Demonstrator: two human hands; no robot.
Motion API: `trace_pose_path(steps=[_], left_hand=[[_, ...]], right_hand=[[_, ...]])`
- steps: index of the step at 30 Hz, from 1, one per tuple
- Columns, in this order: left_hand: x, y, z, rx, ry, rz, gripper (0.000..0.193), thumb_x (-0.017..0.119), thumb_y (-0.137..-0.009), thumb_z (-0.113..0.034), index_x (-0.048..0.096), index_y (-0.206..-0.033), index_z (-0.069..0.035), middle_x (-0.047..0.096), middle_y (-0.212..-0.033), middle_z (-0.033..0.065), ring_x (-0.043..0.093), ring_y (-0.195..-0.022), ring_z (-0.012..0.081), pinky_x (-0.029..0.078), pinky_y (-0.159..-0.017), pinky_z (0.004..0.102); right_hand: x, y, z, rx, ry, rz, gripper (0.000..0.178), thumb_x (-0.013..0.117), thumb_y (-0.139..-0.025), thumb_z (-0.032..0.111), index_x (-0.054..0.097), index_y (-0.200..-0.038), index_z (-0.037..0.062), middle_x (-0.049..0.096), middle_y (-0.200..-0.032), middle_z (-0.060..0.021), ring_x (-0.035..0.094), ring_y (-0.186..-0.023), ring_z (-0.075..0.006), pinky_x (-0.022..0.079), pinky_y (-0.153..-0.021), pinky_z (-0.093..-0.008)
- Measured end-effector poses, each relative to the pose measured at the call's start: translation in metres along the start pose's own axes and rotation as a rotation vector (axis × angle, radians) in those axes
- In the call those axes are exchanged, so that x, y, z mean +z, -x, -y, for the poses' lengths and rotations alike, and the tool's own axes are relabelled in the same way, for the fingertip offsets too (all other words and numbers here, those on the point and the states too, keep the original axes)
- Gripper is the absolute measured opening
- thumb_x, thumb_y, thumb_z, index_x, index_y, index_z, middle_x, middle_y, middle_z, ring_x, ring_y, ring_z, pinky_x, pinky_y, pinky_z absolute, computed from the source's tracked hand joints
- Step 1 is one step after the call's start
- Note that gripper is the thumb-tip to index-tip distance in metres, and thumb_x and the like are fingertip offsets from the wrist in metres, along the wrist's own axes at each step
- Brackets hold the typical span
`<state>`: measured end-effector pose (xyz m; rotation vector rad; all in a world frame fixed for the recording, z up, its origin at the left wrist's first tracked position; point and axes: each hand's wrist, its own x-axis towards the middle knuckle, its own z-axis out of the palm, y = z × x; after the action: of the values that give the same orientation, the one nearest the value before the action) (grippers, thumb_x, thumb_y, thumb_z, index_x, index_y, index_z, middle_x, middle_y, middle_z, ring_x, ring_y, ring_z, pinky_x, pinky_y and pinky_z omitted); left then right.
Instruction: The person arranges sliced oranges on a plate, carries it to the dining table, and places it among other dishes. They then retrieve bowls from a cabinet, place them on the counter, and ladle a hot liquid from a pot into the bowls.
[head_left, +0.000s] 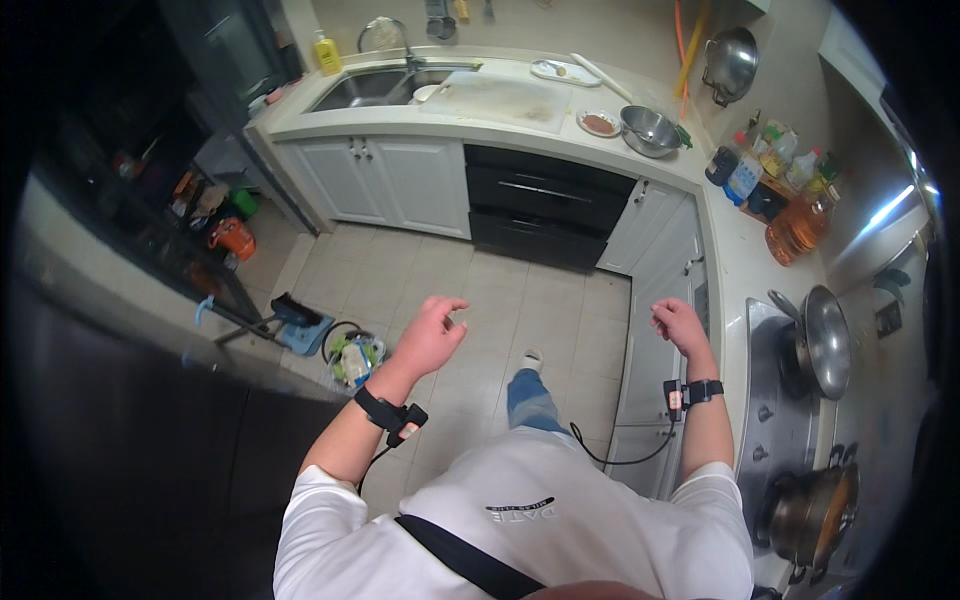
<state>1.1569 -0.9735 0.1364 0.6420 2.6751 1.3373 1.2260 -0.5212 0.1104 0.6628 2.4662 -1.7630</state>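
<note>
My hands are wide apart and in mid-air. The left hand (432,335) is left of the frame's centre, over the floor (500,290), fingers half-curled, thumb off them; I see nothing in its grasp. The right hand (680,325) is right of centre, in front of the cabinet (655,350), fingers loosely bent and likewise holding nothing that I can see.

Reference item: the pan (828,345), at the right of the frame, on the stove (765,395). It lies to the right of both hands. The right hand is much the nearer; the left is on the far side of my body line. The pan's long axis follows its handle (785,304), which points to the upper left of the frame, off the bowl's near side. The handle end is the part closest to my right hand; the two do not touch.

Nearest item to the left hand: the bin (355,358), lower left.
</note>
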Motion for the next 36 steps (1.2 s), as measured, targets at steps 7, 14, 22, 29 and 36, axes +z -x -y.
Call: trace_pose_path(steps=[7,14,22,29,36], left_hand=[[-0.009,-0.291,0.036,-0.054,-0.072,-0.056,0.029,0.063,-0.082,-0.010,0.058,-0.111,-0.006,0.053,-0.109,0.0115,0.059,-0.083,0.0210,0.050,-0.076,0.0318],[-0.059,-0.508,0.105,-0.161,-0.090,-0.174,0.030,0.064,-0.082,-0.013,0.060,-0.111,-0.005,0.054,-0.112,0.0132,0.061,-0.091,0.0229,0.050,-0.080,0.0335],[-0.108,-0.766,0.238,-0.199,-0.028,-0.157,0.033,0.061,-0.083,-0.012,0.059,-0.114,0.000,0.063,-0.103,0.0121,0.061,-0.089,0.0175,0.048,-0.080,0.0290],[-0.111,-0.959,0.273,-0.220,0.161,0.089,0.032,0.059,-0.086,-0.012,0.058,-0.117,-0.001,0.062,-0.102,0.0062,0.057,-0.086,0.0109,0.046,-0.078,0.0250],[-0.058,-1.065,0.251,-0.008,0.291,0.434,0.033,0.057,-0.089,-0.013,0.055,-0.121,-0.003,0.059,-0.110,0.0061,0.056,-0.090,0.0104,0.045,-0.077,0.0248]], right_hand=[[-0.017,-0.310,0.066,-0.018,-0.253,0.124,0.019,0.056,-0.091,0.023,0.059,-0.089,0.0046,0.061,-0.072,-0.0027,0.053,-0.055,-0.0089,0.041,-0.047,-0.0230],[0.008,-0.551,0.165,0.161,-0.332,0.164,0.016,0.055,-0.091,0.022,0.057,-0.096,0.0067,0.062,-0.078,-0.0030,0.058,-0.061,-0.0088,0.047,-0.050,-0.0234],[0.035,-0.763,0.170,0.317,-0.873,-0.306,0.030,0.048,-0.095,0.021,0.052,-0.105,-0.0069,0.062,-0.094,-0.0184,0.064,-0.072,-0.0237,0.057,-0.059,-0.0308],[0.051,-0.858,0.180,0.375,-0.899,-0.499,0.023,0.044,-0.095,0.011,0.052,-0.102,-0.0106,0.064,-0.088,-0.0193,0.066,-0.073,-0.0237,0.059,-0.062,-0.0291],[0.063,-0.877,0.199,0.370,-0.730,-0.666,0.019,0.046,-0.091,0.007,0.055,-0.093,-0.0093,0.065,-0.079,-0.0178,0.065,-0.063,-0.0229,0.057,-0.058,-0.0297]])
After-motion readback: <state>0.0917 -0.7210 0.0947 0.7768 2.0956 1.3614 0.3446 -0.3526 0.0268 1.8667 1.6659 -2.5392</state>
